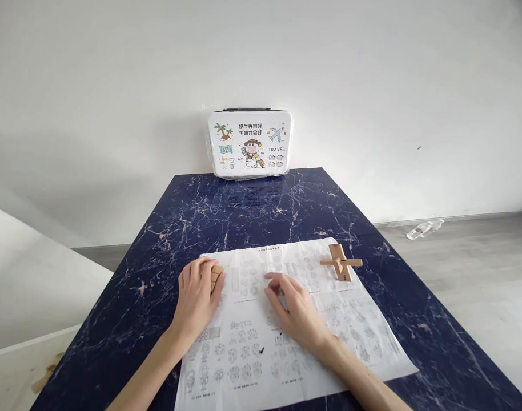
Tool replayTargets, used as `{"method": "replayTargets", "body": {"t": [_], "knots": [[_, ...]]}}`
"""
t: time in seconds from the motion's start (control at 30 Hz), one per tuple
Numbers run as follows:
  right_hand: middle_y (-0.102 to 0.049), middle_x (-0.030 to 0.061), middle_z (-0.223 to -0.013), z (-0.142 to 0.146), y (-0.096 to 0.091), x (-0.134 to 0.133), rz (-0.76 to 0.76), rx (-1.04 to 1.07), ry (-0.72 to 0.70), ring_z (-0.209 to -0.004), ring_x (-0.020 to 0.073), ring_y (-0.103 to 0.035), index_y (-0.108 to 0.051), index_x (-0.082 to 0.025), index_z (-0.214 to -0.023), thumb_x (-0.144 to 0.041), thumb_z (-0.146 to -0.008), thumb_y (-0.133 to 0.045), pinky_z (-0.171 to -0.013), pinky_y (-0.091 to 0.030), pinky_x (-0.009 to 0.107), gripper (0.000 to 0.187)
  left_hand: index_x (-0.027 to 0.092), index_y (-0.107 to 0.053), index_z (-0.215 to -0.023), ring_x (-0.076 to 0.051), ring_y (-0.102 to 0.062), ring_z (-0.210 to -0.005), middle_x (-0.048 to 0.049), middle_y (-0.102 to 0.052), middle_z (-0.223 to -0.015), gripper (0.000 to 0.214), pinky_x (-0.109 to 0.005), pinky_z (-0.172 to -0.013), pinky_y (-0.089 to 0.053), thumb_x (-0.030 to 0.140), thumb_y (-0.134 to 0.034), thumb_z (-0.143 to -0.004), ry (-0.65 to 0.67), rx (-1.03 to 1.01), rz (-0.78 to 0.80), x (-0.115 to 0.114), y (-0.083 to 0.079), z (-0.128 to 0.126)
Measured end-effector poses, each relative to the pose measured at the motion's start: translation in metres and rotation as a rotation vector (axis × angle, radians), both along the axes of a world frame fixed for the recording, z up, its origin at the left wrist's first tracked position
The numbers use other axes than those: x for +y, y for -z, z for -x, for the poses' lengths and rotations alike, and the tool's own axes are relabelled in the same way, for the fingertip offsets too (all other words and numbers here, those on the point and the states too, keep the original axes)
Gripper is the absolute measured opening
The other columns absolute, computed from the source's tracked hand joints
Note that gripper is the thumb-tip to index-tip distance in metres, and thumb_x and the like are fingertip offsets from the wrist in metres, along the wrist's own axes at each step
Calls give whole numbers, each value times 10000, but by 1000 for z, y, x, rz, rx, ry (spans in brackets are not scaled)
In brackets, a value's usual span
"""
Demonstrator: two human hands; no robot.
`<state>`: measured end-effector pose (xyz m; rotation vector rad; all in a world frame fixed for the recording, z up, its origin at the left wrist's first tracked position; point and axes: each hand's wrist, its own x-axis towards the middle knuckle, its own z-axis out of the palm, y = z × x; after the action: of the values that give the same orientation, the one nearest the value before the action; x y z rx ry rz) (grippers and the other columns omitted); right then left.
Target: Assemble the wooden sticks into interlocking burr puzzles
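- At the far left of the printed sheet (pixel 239 313), a wooden block (pixel 216 275) is sitting under the left hand (pixel 196 297), whose fingers are wrapping round it; its full shape is hard to tell, being mostly covered.
- Near the sheet's middle, the right hand (pixel 293 305) is curling loosely, leaving a gap between thumb and forefinger and holding nothing visible.
- Both wooden things are looking light, stiff and fairly smooth; the block is offering its opposite sides for a grip, and the wooden cross (pixel 338 264), lying at the sheet's far right, its crossing bar.
- Counting up: two hands, one block, one cross and one sheet are showing on the worktop (pixel 188 217); one white case (pixel 250 177) is standing at its far edge, and one clear bottle (pixel 424 229) is lying on the floor at right.
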<state>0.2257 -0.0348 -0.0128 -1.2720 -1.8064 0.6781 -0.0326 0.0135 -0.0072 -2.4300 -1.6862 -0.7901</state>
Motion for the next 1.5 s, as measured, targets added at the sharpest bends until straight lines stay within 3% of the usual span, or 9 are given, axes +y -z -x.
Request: {"method": "replayTargets", "body": {"t": [0.13,0.33,0.47,0.7,0.93,1.13,1.27,1.37,1.5], "knots": [[-651,-14,-824,-6,-1,4,102,219,227,-650,188,-611,-404,-250,-1410,-336,-1083,-462,-596,-492,318,343,208,-527,-1424,-448,-483,-1396,-211,-521,-1489,378,-693,-1120,-428,405,-505,-1101,8,24,-50,-2,-4,-2],[-628,-37,-871,-18,-7,13,125,457,474,-648,160,-626,-329,-286,-1165,-355,-1027,-553,-611,-506,311,271,253,-532,-1406,-388,-469,-1442,-157,-520,-1500,312,-626,-1138,-475,280,-536,-1095,211,-43,-36,-12,-19,-14],[-616,-19,-973,-21,-9,15,139,597,511,-643,160,-679,-317,-295,-1181,-396,-1001,-603,-572,-508,309,353,267,-587,-1342,-355,-517,-1378,-122,-538,-1450,277,-603,-1119,-497,205,-544,-1075,281,-79,-9,-17,-23,-19],[-625,-27,-947,-28,-9,19,161,708,595,-674,172,-672,-320,-301,-1169,-404,-999,-615,-572,-530,300,356,271,-596,-1310,-342,-499,-1380,-110,-504,-1451,232,-562,-1083,-540,226,-523,-1094,330,-104,114,-19,-20,-19],[-523,-25,-822,-33,-6,20,69,585,600,-615,160,-511,-353,-287,-961,-329,-1013,-552,-548,-476,293,210,287,-625,-1272,-346,-516,-1373,-97,-546,-1410,213,-580,-1097,-528,234,-528,-1091,345,-113,142,-21,-19,-19],[-394,-50,-683,-28,-12,12,75,567,495,-557,143,-358,-358,-279,-783,-378,-1035,-556,-499,-363,274,335,284,-658,-1246,-341,-566,-1341,-92,-594,-1378,198,-560,-1077,-551,258,-546,-1085,337,-141,162,-21,-20,-20],[-379,-61,-542,-20,-14,4,168,594,264,-477,119,-288,-416,-261,-670,-484,-1045,-560,-476,-287,284,459,280,-667,-1219,-329,-580,-1328,-87,-637,-1324,174,-568,-1098,-535,276,-543,-1097,370,-169,192,-21,-22,-21],[-424,-40,-511,-13,-14,-3,220,564,62,-462,110,-313,-409,-244,-594,-524,-1048,-539,-482,-286,287,549,292,-645,-1275,-316,-594,-1325,-86,-645,-1338,194,-556,-1116,-531,330,-566,-1102,401,-231,273,-23,-24,-21],[-434,-24,-468,-5,-17,-11,246,509,-147,-445,110,-324,-393,-233,-522,-513,-1045,-532,-467,-269,285,609,362,-473,-1528,-351,-557,-1427,-106,-564,-1543,598,-594,-1183,-489,497,-730,-1005,458,-375,459,-28,-26,-19]]}}
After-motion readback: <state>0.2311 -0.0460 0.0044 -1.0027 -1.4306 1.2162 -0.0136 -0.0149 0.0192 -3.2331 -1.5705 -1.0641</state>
